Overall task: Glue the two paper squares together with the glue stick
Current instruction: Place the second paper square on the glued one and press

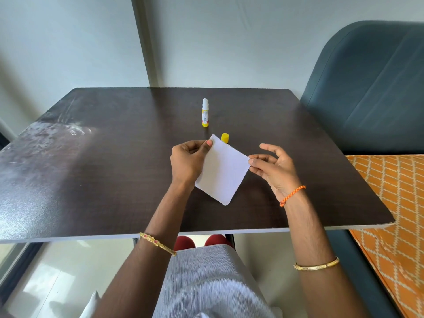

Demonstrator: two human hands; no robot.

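The paper (221, 171) is held just above the near middle of the surface (103, 161), looking like one white sheet, so the squares seem already stacked. The left hand (189, 160) pinches its far-left corner, the right hand (271, 167) its right corner, other fingers spread. Beyond, the glue stick (205, 113) stands uncapped, cap (225, 138) nearby. Likely only pressing and recapping remain.

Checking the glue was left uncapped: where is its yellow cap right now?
In the head view the yellow cap stands on the dark table, just beyond the paper's far corner and nearer than the upright glue stick.
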